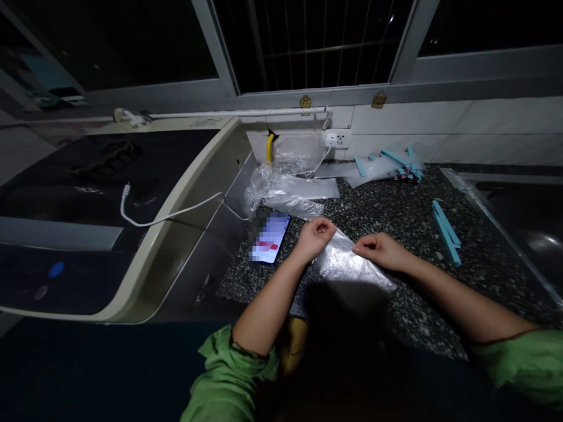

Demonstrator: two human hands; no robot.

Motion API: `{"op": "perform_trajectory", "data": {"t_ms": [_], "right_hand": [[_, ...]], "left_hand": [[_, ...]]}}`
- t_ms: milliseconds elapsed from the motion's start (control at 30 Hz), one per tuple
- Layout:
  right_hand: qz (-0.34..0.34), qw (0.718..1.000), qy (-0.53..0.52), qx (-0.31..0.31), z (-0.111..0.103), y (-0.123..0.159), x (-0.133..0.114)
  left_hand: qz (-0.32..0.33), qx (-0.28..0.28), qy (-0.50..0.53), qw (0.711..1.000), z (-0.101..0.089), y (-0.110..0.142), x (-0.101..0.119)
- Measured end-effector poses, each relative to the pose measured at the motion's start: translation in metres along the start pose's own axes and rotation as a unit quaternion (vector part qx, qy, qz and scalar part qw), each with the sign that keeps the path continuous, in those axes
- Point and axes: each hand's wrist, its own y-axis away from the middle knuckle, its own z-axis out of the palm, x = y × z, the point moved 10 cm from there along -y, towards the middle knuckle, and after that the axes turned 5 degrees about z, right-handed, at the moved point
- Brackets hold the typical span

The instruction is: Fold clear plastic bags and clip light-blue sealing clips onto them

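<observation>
A clear plastic bag point(349, 268) lies slanted over the front of the speckled counter, its surface shiny and creased. My left hand point(315, 237) is closed in a pinch at the bag's upper left corner. At its upper right edge, the fingertips of my right hand point(382, 251) are pressed together on the plastic. To the left of my left hand lies a phone point(273, 237) with its screen lit. Several light blue strips point(446, 231) rest on the counter to the right of my right hand.
A large washing machine point(189, 223) fills the left, with a white cable point(176, 220) across it. More plastic bags point(299, 187) pile up behind my hands. Further blue strips point(398, 161) lie on plastic by the wall, below a socket point(338, 139). A sink point(528, 223) is at right.
</observation>
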Motion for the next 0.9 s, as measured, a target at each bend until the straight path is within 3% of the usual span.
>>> {"op": "perform_trajectory", "data": {"t_ms": [200,400,633,900], "right_hand": [[0.001,1.0,0.018,-0.007,0.005,0.0,0.002],[-0.003,1.0,0.028,-0.012,0.006,0.0,0.002],[0.001,0.998,0.052,-0.039,0.005,0.003,0.003],[0.004,0.988,0.127,-0.085,0.005,0.007,0.004]], "left_hand": [[-0.035,-0.039,-0.012,0.999,0.004,0.001,-0.008],[-0.012,-0.041,-0.062,0.997,0.002,0.001,0.0],[0.011,0.041,-0.064,0.997,-0.021,-0.005,0.0],[0.024,0.081,-0.059,0.995,-0.04,-0.009,0.006]]}}
